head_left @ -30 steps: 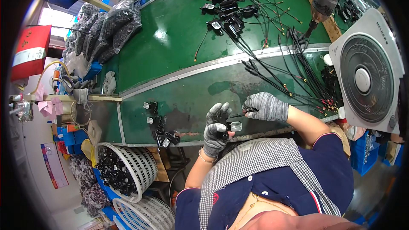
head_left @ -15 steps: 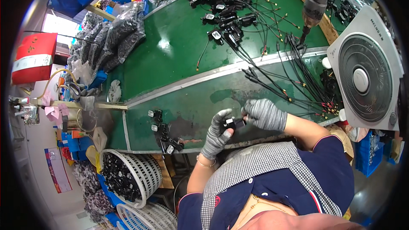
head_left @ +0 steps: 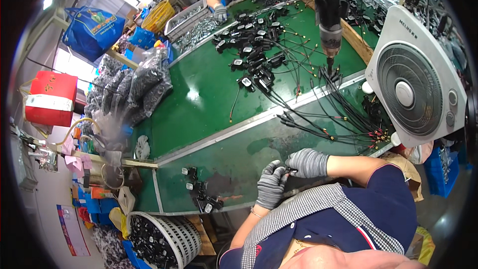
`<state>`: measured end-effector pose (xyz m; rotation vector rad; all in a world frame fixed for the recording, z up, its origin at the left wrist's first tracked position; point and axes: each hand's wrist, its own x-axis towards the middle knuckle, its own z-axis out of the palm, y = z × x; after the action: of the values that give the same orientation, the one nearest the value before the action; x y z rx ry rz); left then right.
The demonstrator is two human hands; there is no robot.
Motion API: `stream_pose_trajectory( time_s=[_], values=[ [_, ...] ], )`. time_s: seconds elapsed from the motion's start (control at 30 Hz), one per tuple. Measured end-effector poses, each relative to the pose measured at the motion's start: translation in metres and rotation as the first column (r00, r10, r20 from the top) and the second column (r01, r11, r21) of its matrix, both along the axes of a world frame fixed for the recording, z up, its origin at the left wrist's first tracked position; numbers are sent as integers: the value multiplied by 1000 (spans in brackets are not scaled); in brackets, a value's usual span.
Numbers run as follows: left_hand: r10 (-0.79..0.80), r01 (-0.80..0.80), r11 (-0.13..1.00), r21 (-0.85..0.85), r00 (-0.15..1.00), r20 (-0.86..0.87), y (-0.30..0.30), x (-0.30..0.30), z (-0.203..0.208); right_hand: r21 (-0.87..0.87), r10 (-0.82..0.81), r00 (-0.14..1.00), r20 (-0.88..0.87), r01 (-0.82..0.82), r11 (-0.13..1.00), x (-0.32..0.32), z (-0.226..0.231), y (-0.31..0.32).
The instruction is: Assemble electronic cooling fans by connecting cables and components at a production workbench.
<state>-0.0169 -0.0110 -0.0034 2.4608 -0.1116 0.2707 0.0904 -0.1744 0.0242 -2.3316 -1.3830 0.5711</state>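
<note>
Both of my hands wear grey knit gloves and meet over the near edge of the green workbench. My left hand is closed, fingers curled, around a small black part that is mostly hidden. From the right, my right hand pinches at the same part, fingertips touching the left ones. To the left of my hands lies a small group of black parts with whitish square faces. Beyond them, a pile of similar black parts with thin cables spreads over the far bench.
A power screwdriver hangs over black cables. A grey fan stands right. A white basket of black parts sits lower left. Bagged parts lie at far left. Across the bench, a co-worker's gloved hands handle parts.
The view has tilted upward, bringing a co-worker into sight. My hands have drawn together, and the black part, visible between them before, is now mostly covered by my fingers.
</note>
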Motion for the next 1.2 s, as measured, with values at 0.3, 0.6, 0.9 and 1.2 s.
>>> stream_pose_trajectory(
  time_s=[0.3, 0.6, 0.9, 1.2],
  values=[
    [58, -57, 998, -28, 998, 7, -4, -6, -8, 64, 52, 994, 100, -59, 996, -9, -5, 2],
    [35, -56, 989, -135, 988, -149, 4, -7, -9, 78, 16, 988, 150, -28, 997, -12, -9, 5],
    [31, -34, 986, -161, 999, -21, 4, -3, -10, 105, 18, 990, 142, -33, 994, -7, -5, 4],
    [37, -33, 974, -225, 999, 10, 1, -1, -13, 109, 59, 992, 113, -72, 991, -1, -28, 5]
  ],
)
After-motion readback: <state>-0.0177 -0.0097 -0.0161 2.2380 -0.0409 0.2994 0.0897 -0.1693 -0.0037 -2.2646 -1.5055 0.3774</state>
